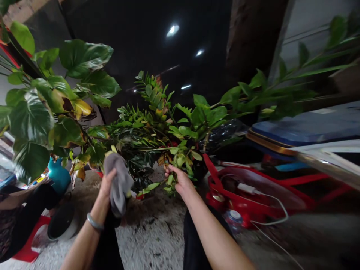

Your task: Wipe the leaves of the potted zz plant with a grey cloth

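Grey cloth (121,187) droops from the left hand (108,181), long axis downward.

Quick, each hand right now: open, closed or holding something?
Left hand: closed, holding a gray cloth.
Right hand: partly curled at the green leaves; whether it holds any cannot be told.

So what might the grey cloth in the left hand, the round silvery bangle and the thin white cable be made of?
The grey cloth looks like matte textile: it droops in soft folds, fibre unclear. The round silvery bangle seems metal, from its dull sheen. The thin white cable is probably plastic-coated, given its smooth curves; blur hides the finish.
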Demonstrator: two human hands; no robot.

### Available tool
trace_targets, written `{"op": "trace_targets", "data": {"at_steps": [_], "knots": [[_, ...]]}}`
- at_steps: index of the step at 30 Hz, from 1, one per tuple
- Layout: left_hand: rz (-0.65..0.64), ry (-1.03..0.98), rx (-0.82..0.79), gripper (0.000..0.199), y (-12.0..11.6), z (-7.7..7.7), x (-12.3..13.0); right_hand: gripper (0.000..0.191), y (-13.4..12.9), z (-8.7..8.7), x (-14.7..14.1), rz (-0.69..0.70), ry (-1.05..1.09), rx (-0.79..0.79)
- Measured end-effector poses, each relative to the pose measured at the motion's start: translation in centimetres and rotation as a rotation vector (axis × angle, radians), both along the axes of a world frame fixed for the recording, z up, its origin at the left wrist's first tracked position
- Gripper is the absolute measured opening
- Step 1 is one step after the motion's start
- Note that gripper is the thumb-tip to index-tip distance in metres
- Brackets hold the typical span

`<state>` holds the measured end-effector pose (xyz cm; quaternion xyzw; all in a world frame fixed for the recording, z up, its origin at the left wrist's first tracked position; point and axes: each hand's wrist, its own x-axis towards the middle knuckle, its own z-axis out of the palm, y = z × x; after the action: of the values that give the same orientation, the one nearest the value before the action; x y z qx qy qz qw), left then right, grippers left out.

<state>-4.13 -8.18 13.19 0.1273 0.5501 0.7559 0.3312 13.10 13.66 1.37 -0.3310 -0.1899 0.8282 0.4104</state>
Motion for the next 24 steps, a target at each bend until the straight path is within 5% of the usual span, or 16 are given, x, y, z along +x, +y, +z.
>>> {"op": "trace_targets", "data": {"at_steps": [2, 4, 7, 10, 12, 15, 17, 19, 21, 24], "knots": [[-0.103, -0.023, -0.109, 0.047, -1.5, -3.1, 2.2, 0.011, 0.0, 0.0, 0.1, -0.001, -0.003, 0.001], [-0.152, -0.007, -0.13, 0.052, -3.2, -3.7, 3.6, 0.01, 0.0, -0.1, 0.2, 0.0, -0.007, 0.003], [-0.053, 0.101, -0.012, 0.053, -4.3, 0.3, 2.5, 0.011, 0.1, -0.1, 0.3, 0.01, -0.013, 0.005], [0.115, 0.141, 0.14, 0.044, -2.6, 5.1, -0.6, 0.013, 0.0, 0.0, 0.3, 0.023, -0.015, 0.008], [0.166, 0.118, 0.166, 0.041, -0.8, 5.6, -1.9, 0.013, 0.0, 0.1, 0.1, 0.027, -0.015, 0.008], [0.026, 0.092, -0.006, 0.043, 0.6, 1.7, -0.7, 0.011, -0.2, 0.2, 0.0, 0.022, -0.024, 0.003], [-0.203, 0.12, -0.165, 0.045, 0.0, -1.8, 1.4, 0.011, -0.1, 0.2, 0.1, 0.022, -0.029, 0.007], [-0.406, 0.168, -0.246, 0.043, -1.4, -3.7, 3.2, 0.011, -0.1, 0.1, 0.3, 0.034, -0.025, 0.023], [-0.475, 0.233, -0.248, 0.041, -2.6, -2.8, 3.9, 0.012, 0.1, 0.0, 0.6, 0.056, -0.008, 0.053], [-0.292, 0.302, -0.1, 0.044, -2.2, 1.9, 2.4, 0.015, 0.2, 0.0, 0.9, 0.071, 0.01, 0.08]]}}
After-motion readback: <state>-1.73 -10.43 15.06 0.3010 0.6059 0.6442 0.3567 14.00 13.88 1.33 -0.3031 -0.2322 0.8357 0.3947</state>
